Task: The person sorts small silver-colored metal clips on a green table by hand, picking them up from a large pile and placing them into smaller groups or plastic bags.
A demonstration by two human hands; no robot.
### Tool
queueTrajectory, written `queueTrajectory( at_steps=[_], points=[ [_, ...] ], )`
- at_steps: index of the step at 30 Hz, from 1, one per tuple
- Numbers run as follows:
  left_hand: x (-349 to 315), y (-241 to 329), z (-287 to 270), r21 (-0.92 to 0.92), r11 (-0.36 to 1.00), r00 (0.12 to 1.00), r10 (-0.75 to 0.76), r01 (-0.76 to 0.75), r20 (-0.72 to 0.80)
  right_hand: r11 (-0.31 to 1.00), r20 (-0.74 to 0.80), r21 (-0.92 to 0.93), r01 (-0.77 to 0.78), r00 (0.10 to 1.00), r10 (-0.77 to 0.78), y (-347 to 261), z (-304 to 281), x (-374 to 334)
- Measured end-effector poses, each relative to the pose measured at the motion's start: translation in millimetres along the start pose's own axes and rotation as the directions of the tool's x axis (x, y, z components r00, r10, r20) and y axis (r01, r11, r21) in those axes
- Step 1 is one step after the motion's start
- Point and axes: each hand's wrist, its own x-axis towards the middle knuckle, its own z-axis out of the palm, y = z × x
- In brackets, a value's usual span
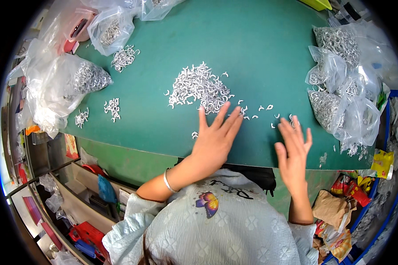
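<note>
A heap of small silver-coloured curved metal pieces (198, 86) lies in the middle of the green tabletop (261, 48). At the heap's near edge is my left hand (216, 139), palm down and open, its fingers spread and their tips beside the nearest pieces. My right hand (293, 152) is farther right, also open, with the thumb apart from the other fingers. A curved piece (291, 117) shows right at its fingertips; whether they touch it I cannot tell. Several loose curved pieces (254, 117) lie scattered between the two hands.
Clear plastic bags filled with metal pieces (338, 44) crowd the right edge. More bags (90, 77) stand at the left, near small piles of pieces (125, 58). A pink container (80, 24) sits at the far left. Below the table are a drawer (82, 187) and crumpled packets (336, 210).
</note>
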Motion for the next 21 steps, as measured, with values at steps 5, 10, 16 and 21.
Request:
queueTrajectory(
  at_steps=[5,10,16,21],
  points=[
    [3,7,1,-0.016,1.0,0.998,0.005,-0.006,-0.059,0.997,-0.065,-0.051,-0.057,0.996,0.053,8,5,8],
    [4,13,-4,-0.016,0.999,0.998,0.049,-0.05,-0.034,0.975,0.095,-0.217,0.044,0.995,-0.024,-12,21,15],
    [-23,-7,-12,-0.101,0.982,0.978,-0.17,0.158,-0.123,0.98,0.236,-0.162,0.113,0.969,-0.073,-43,18,5],
    [-31,-1,-6,-0.285,0.958,0.977,-0.094,0.037,-0.189,0.981,0.262,0.011,0.195,0.946,-0.191,-45,28,2]
  ],
)
